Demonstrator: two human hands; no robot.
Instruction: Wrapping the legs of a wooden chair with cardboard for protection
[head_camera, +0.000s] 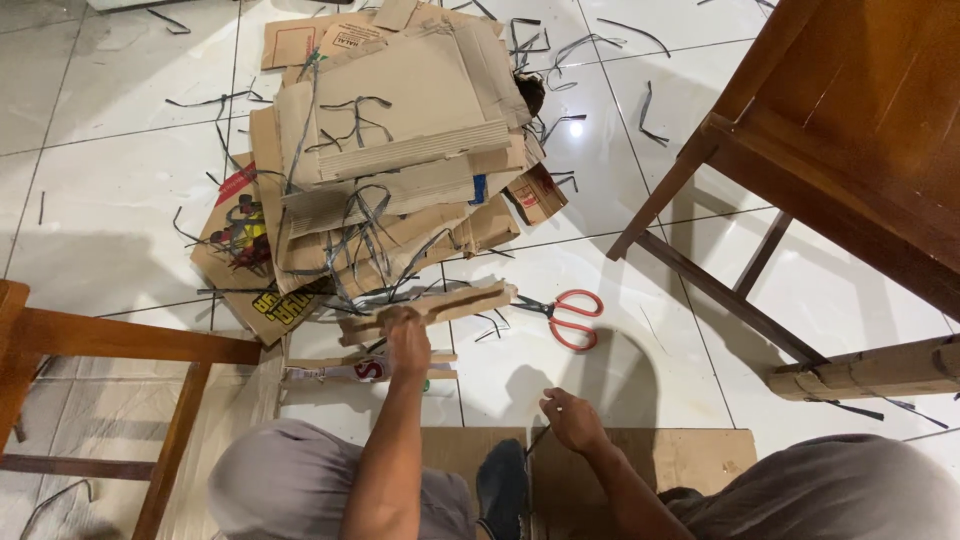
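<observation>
At the centre of the head view, I see my left hand (408, 340) closed around one end of a narrow folded cardboard strip (430, 308), which it holds just above the tiled floor (120, 130). My right hand (570, 420) sits lower, near the edge of a flat brown cardboard sheet (690, 455) under my knees; its fingers are curled and pinch a thin dark strand (537, 440), though the grip is too small to confirm in detail. Beneath the strip, a second cardboard piece with red print (360, 371) lies on the floor. Red-handled scissors (567, 315) rest just right of the strip's far end, apart from both hands. Beyond them stands a heap of flattened cartons (390, 150), tangled with dark packing straps (365, 215). Wooden furniture legs (700, 280) flank the work area.

I judge the step in hand to be gathering cardboard for bundling. The next move calls for a steady left grip while the right hand leads the strand to the strip.
</observation>
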